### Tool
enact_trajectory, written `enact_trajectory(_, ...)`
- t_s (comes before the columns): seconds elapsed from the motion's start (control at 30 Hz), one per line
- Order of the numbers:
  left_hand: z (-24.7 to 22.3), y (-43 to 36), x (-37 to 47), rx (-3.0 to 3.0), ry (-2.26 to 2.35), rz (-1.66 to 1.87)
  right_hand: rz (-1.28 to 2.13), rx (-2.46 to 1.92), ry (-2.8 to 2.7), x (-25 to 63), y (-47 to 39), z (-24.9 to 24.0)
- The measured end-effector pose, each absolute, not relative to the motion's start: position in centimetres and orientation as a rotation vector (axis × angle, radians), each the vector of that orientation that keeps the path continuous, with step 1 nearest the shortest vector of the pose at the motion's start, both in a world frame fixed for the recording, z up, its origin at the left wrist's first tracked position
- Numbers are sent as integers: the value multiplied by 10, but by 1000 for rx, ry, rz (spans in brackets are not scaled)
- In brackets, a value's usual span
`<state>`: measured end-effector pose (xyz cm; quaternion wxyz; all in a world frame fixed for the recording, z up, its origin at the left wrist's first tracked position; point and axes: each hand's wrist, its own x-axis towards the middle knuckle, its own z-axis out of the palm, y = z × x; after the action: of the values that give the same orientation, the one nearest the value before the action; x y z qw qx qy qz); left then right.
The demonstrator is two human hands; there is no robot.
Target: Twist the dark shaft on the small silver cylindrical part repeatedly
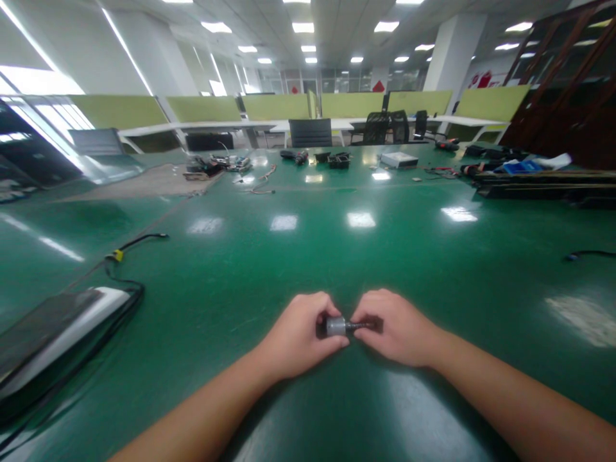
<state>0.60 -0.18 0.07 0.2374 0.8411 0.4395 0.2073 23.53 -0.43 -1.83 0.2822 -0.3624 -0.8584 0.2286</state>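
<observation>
Low over the green tabletop (312,250), at the lower middle of the head view, is a small grey cylinder (335,326) with a thin dark stem (359,326) on its right end. My left hand (301,333) is closed around the cylinder, thumb below and fingers above. The thumb and fingers of my right hand (397,327) pinch the dark stem. Cylinder and stem lie roughly level, in line between the two hands. The cylinder's left end is partly hidden in my left hand, and blur hides what kind of part it is.
A flat dark-and-white device (62,333) with a black cable (139,295) lies at the left. Another cable end (590,255) reaches in at the right edge. Farther back are tangled parts (219,165), a silver box (398,160) and stacked dark panels (539,186).
</observation>
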Motion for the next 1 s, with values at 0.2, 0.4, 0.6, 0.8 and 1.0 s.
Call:
enact_trajectory(0.2,1,-1,6,2297,1200,560,629,-984,-2297,236,-4,-17)
enact_trajectory(0.4,0,-2,5,2285,1204,548,635,-1005,-2301,238,-5,-16)
enact_trajectory(0.6,0,-2,5,2293,1203,555,635,-1021,-2302,238,-5,-16)
enact_trajectory(0.8,0,-2,5,2286,1215,552,630,-1037,-2298,237,-4,-17)
enact_trajectory(1.0,0,-1,5,2290,1218,548,614,-1068,-2292,241,-3,-18)
